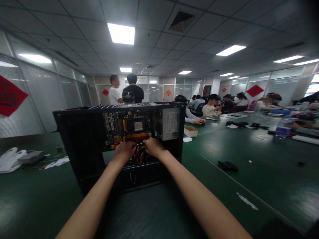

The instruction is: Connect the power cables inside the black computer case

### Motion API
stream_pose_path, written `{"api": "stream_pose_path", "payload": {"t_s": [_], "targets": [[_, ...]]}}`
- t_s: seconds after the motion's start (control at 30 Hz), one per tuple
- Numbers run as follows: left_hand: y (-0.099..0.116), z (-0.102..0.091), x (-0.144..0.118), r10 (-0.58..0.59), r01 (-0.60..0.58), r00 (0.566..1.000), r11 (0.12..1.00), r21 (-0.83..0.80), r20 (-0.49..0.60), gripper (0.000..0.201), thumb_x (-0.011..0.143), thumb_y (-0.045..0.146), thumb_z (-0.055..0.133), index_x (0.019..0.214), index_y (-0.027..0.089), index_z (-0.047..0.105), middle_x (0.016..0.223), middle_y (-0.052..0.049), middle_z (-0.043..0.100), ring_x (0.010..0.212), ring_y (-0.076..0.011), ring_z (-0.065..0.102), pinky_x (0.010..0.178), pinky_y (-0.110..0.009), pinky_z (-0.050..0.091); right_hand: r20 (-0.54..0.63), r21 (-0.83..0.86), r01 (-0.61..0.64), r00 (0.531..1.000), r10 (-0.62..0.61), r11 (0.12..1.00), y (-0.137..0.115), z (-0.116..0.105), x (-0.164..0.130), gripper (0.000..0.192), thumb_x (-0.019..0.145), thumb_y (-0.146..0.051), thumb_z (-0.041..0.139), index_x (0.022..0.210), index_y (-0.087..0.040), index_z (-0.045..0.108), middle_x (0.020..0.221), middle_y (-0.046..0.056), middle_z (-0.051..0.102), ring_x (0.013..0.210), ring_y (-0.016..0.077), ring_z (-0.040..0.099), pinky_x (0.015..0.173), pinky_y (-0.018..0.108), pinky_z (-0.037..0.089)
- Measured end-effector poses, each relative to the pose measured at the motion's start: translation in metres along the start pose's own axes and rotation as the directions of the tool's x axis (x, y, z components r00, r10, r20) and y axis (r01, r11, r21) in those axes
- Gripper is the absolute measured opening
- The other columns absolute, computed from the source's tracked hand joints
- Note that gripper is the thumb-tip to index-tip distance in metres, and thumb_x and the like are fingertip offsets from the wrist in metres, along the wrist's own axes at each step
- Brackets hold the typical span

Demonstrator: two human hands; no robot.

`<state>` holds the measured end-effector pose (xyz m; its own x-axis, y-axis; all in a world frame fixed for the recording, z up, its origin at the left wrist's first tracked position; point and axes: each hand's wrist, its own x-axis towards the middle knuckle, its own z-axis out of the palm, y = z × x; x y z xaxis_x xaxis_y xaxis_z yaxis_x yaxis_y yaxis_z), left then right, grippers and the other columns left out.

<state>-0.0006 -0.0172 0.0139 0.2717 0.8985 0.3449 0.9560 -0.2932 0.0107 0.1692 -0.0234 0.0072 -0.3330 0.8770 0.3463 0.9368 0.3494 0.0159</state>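
An open black computer case (183, 132) stands before me on the green table. Inside it are a motherboard (117, 124) and a grey power supply (171, 122) at the upper right. A long red-and-gold strip, a memory module (138, 136) by its look, lies along the board's lower edge. My left hand (125, 150) is closed at its left end, fingers curled. At the right end, my right hand (154, 147) is closed too, its fingertips pinching near the strip. Red and black cables (139, 156) hang just below, between both hands. The fingertips' exact contact is partly hidden.
White plastic bags (12, 159) and a grey box (32, 156) are on the left. To the right lie a small open box (190, 131), a black bundle (228, 166) and a paper scrap (246, 201). Several people sit or stand farther back.
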Motion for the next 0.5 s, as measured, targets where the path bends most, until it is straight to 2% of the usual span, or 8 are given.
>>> {"api": "stream_pose_path", "payload": {"t_s": [0.2,0.33,0.43,0.5], "targets": [[0.000,-0.001,0.001,0.007,-0.006,1.000,1.000,0.006,-0.003,0.034,0.090,0.039,0.046,0.110,0.032,0.072,0.105,-0.007,0.074,0.095,-0.0268,0.068,0.076,-0.033,0.048,-0.028,0.023,-0.022,0.999,0.022,1.000,-0.002,0.001,-0.002,0.030,0.092,-0.020,0.043,0.111,-0.017,0.066,0.102,0.016,0.069,0.096,0.0266,0.067,0.080,0.033,0.048],[-0.004,0.000,0.001,0.000,0.000,1.000,1.000,-0.028,-0.011,0.033,0.089,0.040,0.046,0.110,0.035,0.072,0.105,-0.005,0.074,0.096,-0.0272,0.068,0.075,-0.034,0.048,-0.066,0.068,-0.003,0.998,0.008,0.998,0.000,-0.001,-0.005,0.027,0.093,-0.021,0.045,0.108,-0.016,0.068,0.102,0.014,0.070,0.097,0.0236,0.066,0.081,0.030,0.047],[-0.008,0.001,0.001,-0.022,0.021,1.000,0.998,-0.059,-0.012,0.033,0.089,0.042,0.047,0.112,0.035,0.071,0.107,-0.005,0.074,0.097,-0.0268,0.068,0.075,-0.033,0.048,-0.207,0.266,0.055,0.978,0.001,0.962,-0.006,-0.008,-0.016,0.022,0.093,-0.021,0.049,0.104,-0.016,0.069,0.103,0.011,0.070,0.100,0.0196,0.064,0.087,0.027,0.046],[-0.010,0.000,0.001,-0.014,0.014,1.000,0.998,-0.067,-0.009,0.034,0.090,0.043,0.047,0.112,0.034,0.070,0.107,-0.005,0.074,0.097,-0.0264,0.068,0.076,-0.032,0.048,-0.341,0.455,0.145,0.940,0.022,0.879,-0.023,-0.018,-0.033,0.021,0.094,-0.020,0.050,0.100,-0.015,0.069,0.100,0.009,0.070,0.097,0.0175,0.064,0.088,0.028,0.045]]}}
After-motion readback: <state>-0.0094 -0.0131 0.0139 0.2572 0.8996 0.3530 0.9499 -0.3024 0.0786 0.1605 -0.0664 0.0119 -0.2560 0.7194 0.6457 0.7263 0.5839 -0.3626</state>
